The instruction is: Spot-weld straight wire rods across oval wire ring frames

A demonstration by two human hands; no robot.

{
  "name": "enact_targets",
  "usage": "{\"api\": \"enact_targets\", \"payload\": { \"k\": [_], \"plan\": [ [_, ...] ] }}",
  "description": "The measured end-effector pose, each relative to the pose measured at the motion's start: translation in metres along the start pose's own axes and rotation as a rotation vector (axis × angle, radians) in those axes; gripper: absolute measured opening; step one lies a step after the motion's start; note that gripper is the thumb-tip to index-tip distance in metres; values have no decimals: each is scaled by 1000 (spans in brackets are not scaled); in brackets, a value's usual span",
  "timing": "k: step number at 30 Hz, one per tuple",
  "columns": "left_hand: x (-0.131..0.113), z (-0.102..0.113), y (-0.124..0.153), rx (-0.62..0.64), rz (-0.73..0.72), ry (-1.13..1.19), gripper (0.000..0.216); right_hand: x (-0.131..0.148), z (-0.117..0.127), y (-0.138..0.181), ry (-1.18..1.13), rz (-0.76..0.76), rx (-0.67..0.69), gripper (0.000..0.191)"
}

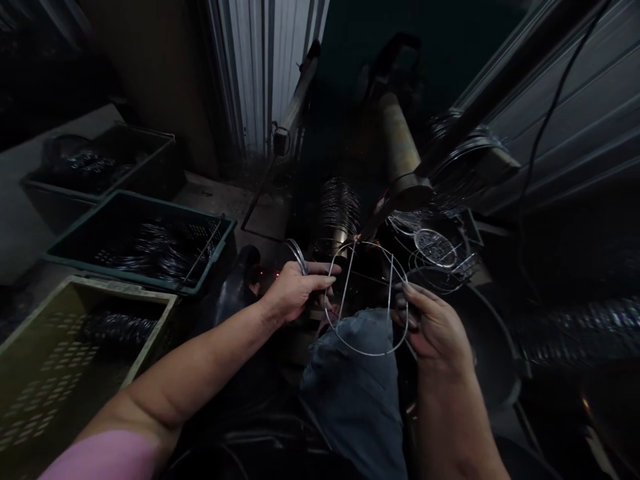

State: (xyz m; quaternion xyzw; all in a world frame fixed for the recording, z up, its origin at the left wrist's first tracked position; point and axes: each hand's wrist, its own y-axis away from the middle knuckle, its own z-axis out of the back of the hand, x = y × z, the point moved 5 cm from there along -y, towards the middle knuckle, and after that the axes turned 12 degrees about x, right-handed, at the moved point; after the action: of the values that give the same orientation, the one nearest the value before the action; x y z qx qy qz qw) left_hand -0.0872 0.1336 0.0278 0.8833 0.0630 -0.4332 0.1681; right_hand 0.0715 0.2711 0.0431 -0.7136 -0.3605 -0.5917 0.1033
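A round wire ring with two straight crossbars (pixel 346 287) is held between my two hands, above my knee. My left hand (pixel 295 290) pinches the ring's left side between thumb and fingers. Several curved wires (pixel 299 255) also stick up from behind that hand. On the right side, the thumb and fingers of my right hand (pixel 437 327) close on the rim near the shorter crossbar. The ring's top edge meets a metal tip (pixel 358 238) of the machine, where a small orange glow shows. Darkness hides some fingertips.
Left are a green crate (pixel 227 243) of metal wire pieces, a yellow crate (pixel 173 300) with a dark bundle, and a grey bin (pixel 160 140). A wire coil (pixel 340 207) hangs ahead. Wire rings (pixel 435 248) lie right, above a large round tub (pixel 513 360).
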Motion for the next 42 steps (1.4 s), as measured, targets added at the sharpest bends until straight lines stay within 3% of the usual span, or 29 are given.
{"api": "enact_targets", "payload": {
  "k": [11,16,20,25,27,32,36,42],
  "plan": [
    [-1,-7,-3,24,7,20,32,2,7,-3,2,-6,-52,34],
    [8,17,21,-115,-29,-18,53,-7,-5,-26,34,120,-30,38],
    [21,39,51,-144,8,-47,58,-15,-11,-41,290,168,-46,37],
    [33,43,76,8,34,76,60,-34,-3,-5,741,340,-179,37],
    [37,37,79,74,50,136,63,-58,-11,9,882,285,-86,38],
    [44,16,78,255,93,218,68,-123,-45,14,1004,114,321,33],
    [46,16,82,290,91,247,68,-131,-52,11,990,125,477,28],
    [45,12,87,385,51,272,67,-132,-57,22,1032,154,587,26]
  ]
}}
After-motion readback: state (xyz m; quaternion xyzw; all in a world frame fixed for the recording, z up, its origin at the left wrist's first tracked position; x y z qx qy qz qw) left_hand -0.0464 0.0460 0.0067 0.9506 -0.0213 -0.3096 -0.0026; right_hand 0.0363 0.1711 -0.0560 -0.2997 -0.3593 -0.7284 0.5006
